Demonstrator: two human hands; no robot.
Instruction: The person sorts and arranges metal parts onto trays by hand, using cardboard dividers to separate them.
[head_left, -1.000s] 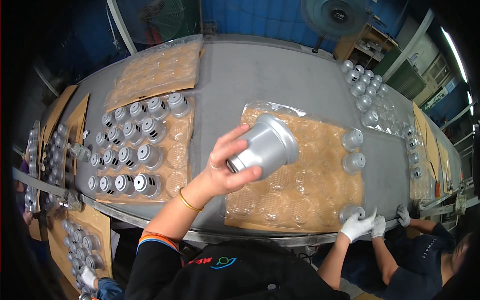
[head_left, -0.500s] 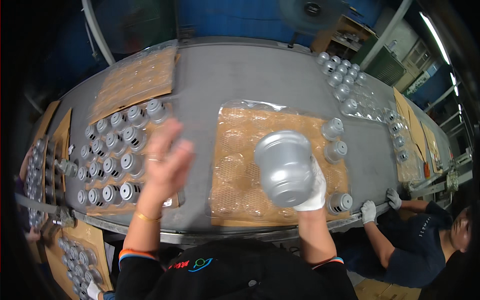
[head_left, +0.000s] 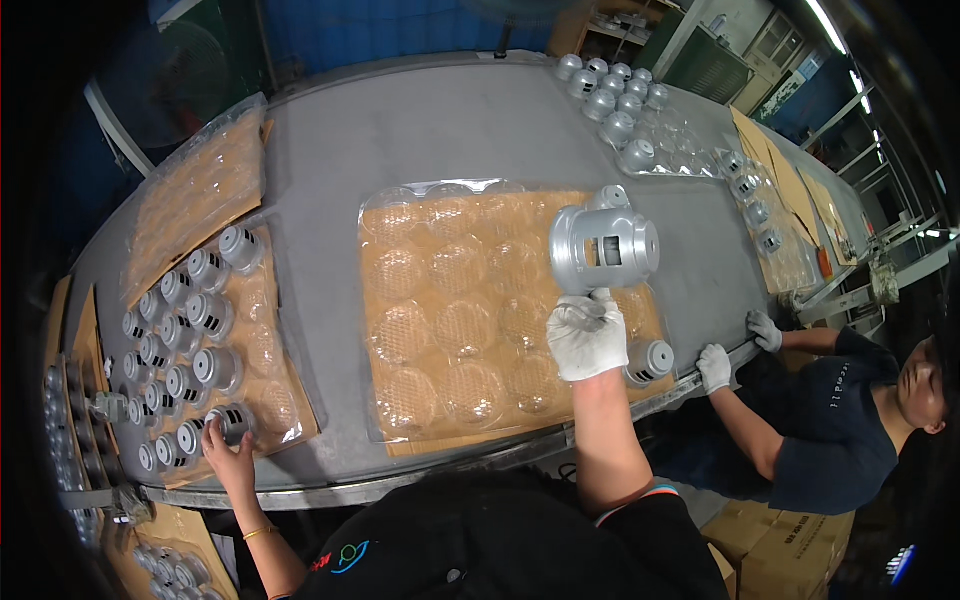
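Head view | left grip (head_left: 230,446) now lowered, clamped on tray cup (head_left: 236,420) by near edge of worktop (head_left: 440,115) | right grip (head_left: 590,318) clamped on raised cup (head_left: 630,256), turned side-on | 2 hands occupied

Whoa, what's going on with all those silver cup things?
Someone's gloved right hand is holding up a silver cup over the right side of the middle tray. Their bare left hand touches another cup in the left tray, beside rows of similar ones. At the right, a co-worker's gloved hands are at the table's edge.
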